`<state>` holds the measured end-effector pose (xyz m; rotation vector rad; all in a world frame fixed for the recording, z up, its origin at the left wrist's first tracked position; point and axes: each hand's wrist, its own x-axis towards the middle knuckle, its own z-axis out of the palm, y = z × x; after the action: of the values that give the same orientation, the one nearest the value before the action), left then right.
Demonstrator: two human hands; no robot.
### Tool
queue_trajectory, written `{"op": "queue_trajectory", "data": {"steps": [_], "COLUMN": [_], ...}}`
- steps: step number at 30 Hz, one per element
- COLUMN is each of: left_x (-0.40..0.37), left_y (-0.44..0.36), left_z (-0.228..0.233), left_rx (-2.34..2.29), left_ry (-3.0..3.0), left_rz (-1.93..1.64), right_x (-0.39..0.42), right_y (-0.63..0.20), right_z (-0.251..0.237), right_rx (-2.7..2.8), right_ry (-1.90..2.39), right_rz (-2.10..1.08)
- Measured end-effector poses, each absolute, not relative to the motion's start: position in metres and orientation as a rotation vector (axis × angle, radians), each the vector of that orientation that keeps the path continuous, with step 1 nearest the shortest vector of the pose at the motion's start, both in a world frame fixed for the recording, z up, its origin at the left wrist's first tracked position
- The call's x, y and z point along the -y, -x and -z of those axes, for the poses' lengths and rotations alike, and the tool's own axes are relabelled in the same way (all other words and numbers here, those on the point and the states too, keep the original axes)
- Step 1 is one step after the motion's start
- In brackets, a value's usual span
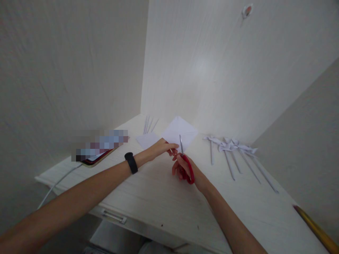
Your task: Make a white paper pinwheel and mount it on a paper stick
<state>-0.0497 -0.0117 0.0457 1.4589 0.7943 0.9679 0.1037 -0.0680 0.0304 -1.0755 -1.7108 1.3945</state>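
Note:
My right hand (185, 168) grips red-handled scissors (186, 165), whose blades point up into the near corner of a white paper square (180, 133) with diagonal creases. My left hand (161, 148) pinches that same corner of the paper, just left of the blades. A black band sits on my left wrist (131, 162). The paper is held tilted above the white wooden desk (164, 197).
A second white paper piece (147, 139) lies left of the square, with thin paper sticks (148, 124) behind it. Several paper pinwheels on sticks (235, 151) lie at right. A phone (97, 157) with a white cable (57, 183) rests at left. Walls enclose the desk.

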Motion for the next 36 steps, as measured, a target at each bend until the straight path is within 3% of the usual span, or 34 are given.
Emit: {"op": "queue_trajectory", "data": {"steps": [9, 17, 30, 36], "left_x": [0.015, 0.011, 0.008, 0.008], "left_y": [0.049, 0.050, 0.050, 0.049], "left_z": [-0.048, -0.043, -0.039, -0.038], "left_rx": [-0.770, -0.786, -0.734, -0.741], "left_ry": [-1.520, -1.505, -1.538, -1.557], "left_rz": [-0.923, -0.925, -0.896, -0.883], "right_x": [0.063, 0.070, 0.064, 0.062], "right_y": [-0.107, -0.101, -0.106, -0.110], "right_z": [-0.019, -0.032, -0.021, -0.018], "right_rx": [1.665, 1.644, 1.685, 1.679], "right_ry": [0.916, 1.141, 1.048, 0.958], "right_rz": [-1.518, -1.374, -1.418, -1.540]}}
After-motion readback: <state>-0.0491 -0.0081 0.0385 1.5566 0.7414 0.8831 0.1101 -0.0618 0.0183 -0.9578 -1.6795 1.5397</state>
